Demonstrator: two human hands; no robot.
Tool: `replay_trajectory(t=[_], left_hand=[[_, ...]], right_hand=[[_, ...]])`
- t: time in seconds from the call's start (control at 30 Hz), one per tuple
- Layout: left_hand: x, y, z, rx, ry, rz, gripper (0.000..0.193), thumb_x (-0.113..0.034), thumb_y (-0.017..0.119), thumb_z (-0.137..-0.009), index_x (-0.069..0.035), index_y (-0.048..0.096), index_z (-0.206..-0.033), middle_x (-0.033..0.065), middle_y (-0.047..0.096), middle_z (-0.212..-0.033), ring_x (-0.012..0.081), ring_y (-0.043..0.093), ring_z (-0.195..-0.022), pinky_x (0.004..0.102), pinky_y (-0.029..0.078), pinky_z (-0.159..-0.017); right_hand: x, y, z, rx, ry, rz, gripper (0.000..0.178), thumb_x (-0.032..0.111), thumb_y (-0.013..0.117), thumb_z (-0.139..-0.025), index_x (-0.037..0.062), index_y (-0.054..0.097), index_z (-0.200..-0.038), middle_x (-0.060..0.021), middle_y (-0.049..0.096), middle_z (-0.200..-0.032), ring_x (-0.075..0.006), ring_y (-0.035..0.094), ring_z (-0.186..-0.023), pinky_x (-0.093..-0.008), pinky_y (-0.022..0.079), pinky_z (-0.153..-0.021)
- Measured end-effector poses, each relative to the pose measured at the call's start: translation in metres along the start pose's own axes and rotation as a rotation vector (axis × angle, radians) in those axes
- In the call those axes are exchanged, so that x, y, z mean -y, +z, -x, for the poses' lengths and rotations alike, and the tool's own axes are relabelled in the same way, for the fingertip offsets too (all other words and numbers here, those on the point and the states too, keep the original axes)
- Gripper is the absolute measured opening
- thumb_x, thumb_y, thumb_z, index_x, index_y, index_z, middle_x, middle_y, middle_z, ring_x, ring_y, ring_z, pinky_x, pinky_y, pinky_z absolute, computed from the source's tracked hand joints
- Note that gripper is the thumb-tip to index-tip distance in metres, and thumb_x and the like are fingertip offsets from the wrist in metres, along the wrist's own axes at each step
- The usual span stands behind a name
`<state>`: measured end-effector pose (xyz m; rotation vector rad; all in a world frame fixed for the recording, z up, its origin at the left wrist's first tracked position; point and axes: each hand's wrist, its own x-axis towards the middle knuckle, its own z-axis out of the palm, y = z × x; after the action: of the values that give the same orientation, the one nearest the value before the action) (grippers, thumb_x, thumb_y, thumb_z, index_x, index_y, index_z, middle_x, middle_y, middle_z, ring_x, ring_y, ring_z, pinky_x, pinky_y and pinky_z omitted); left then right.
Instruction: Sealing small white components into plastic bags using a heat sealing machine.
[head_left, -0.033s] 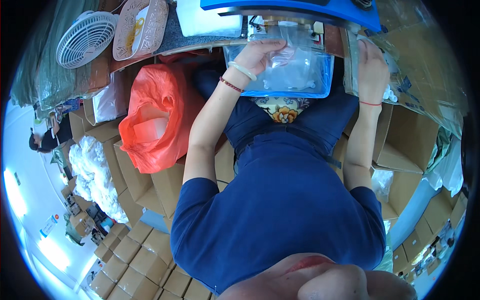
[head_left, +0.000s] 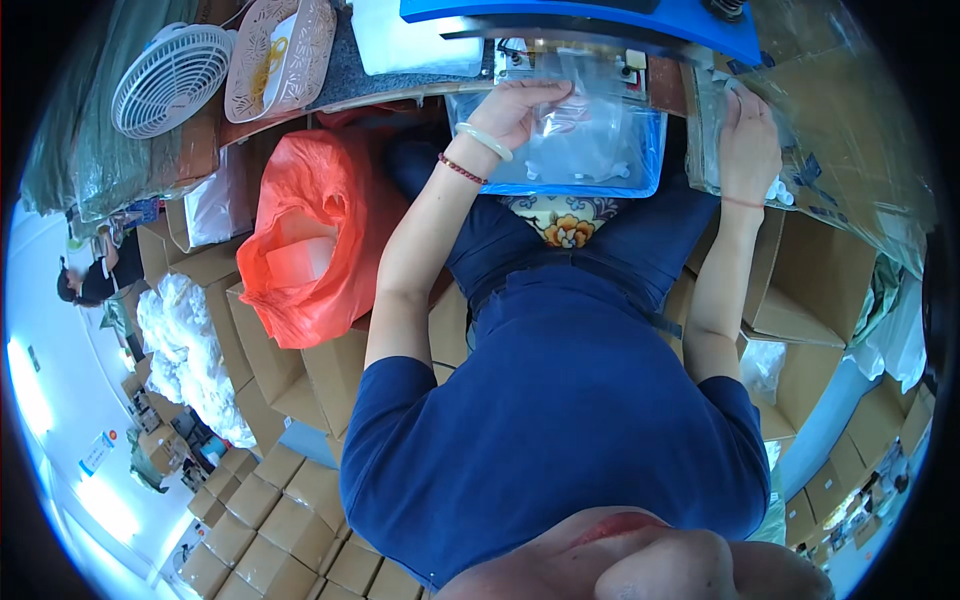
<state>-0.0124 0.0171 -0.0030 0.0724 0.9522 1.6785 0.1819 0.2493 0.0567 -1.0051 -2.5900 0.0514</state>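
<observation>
Below the edge of the counter (head_left: 345,78), a blue-rimmed bin (head_left: 570,190) sits at the lap, presumably for easy reach. Over it is a clear bag (head_left: 572,112), pinched by the left hand (head_left: 525,108), apparently to steady it. The right hand (head_left: 750,135) is at pale plastic (head_left: 706,135) alongside (I cannot tell whether its fingers grip).

R grip (head_left: 751,140) now sl. further R, fingers (head_left: 737,106) a bit nearer body vs. prev.
</observation>
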Motion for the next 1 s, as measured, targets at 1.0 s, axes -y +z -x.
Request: replay_trajectory(t=[1.0], left_hand=[[-0.026,0.039,0.105,-0.164,0.424,-0.998,0.02,-0.015,0.076,-0.085,0.0,0.074,-0.099,0.0081,0.074,-0.09,0.0084,0.065,-0.082,0.0233,0.051,-0.074]], right_hand=[[0.117,-0.059,0.024,0.099,-0.525,-0.933,0.021,0.006,0.075,-0.081,0.0015,0.069,-0.101,-0.0081,0.069,-0.103,-0.0219,0.065,-0.098,-0.0307,0.051,-0.085]])
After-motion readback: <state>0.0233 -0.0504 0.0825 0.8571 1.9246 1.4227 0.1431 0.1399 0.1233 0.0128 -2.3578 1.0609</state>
